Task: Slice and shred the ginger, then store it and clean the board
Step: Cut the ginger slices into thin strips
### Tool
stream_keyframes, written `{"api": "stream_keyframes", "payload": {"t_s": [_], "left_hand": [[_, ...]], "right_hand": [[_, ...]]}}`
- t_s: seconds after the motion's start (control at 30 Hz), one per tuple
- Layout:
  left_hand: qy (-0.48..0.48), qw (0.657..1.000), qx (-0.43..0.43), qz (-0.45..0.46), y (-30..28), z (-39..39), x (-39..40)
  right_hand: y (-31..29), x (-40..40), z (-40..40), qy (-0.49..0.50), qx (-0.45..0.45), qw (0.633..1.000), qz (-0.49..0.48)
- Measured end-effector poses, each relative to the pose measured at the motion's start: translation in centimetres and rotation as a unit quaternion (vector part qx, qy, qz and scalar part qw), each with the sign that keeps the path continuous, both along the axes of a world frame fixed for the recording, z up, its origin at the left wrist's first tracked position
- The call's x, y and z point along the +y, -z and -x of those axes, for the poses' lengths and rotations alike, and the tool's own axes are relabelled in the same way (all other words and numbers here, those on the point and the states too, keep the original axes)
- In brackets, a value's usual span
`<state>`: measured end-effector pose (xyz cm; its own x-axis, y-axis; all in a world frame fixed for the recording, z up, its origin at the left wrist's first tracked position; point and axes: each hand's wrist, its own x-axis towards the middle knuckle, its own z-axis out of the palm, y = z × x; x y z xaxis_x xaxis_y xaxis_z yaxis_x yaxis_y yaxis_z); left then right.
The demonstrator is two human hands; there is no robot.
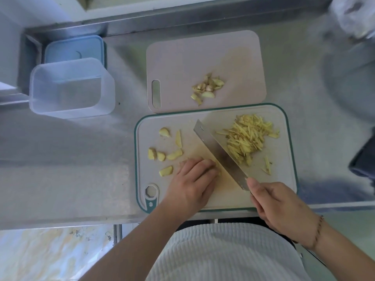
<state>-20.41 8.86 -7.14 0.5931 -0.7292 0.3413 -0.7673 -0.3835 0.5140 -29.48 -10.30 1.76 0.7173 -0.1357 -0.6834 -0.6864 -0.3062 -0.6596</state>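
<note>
Ginger is what I am working through: the piece I am cutting (218, 171) is lying on the green-rimmed cutting board (288, 126), almost wholly hidden under the curled fingers of my left hand (193, 179), which is pinning it down so it does not roll. I am tucking my fingertips back, knuckles toward the blade, so the steel rides against them rather than over them. My right hand (278, 207) is gripping the cleaver (221, 154) at the handle, forefinger stretched up toward the base of the blade for steadier control; the blade is leaning away from my holding hand, its edge meeting the board just beside my knuckles. Beyond it, a heap of finished shreds (249, 138) is piling up on the far right, kept clear of the cutting spot. Uncut chunks (165, 155) are waiting to the left of my holding hand, within easy reach. Trimmed scraps (207, 88) are sitting apart on the plain second board (203, 53), so they stay out of the good ginger. An open clear container (72, 89) and its blue lid (75, 49) are standing well off to the left on the steel counter (60, 159), presumably for storing.
</note>
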Motion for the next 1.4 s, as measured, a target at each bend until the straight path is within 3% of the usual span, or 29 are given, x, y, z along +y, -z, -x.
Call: {"api": "stream_keyframes", "payload": {"t_s": [0.5, 0.7, 0.97, 1.4], "left_hand": [[-0.044, 0.998, 0.037, -0.007, -0.5, 0.1, -1.3], [-0.081, 0.996, 0.037, -0.017, -0.5, 0.5, -0.4], [-0.035, 0.999, 0.038, -0.006, -0.6, 0.7, 0.9], [-0.022, 0.999, 0.023, 0.039, 0.1, 0.3, -0.5]], "right_hand": [[-0.5, -0.7, -0.2, -0.008, 0.022, 1.000, -0.017], [0.4, -1.3, 0.3, -0.005, -0.023, 0.997, 0.078], [-0.7, -0.3, 0.1, -0.011, 0.018, 1.000, -0.014], [0.9, 0.8, 1.2, -0.049, -0.033, 0.995, 0.080]]}}
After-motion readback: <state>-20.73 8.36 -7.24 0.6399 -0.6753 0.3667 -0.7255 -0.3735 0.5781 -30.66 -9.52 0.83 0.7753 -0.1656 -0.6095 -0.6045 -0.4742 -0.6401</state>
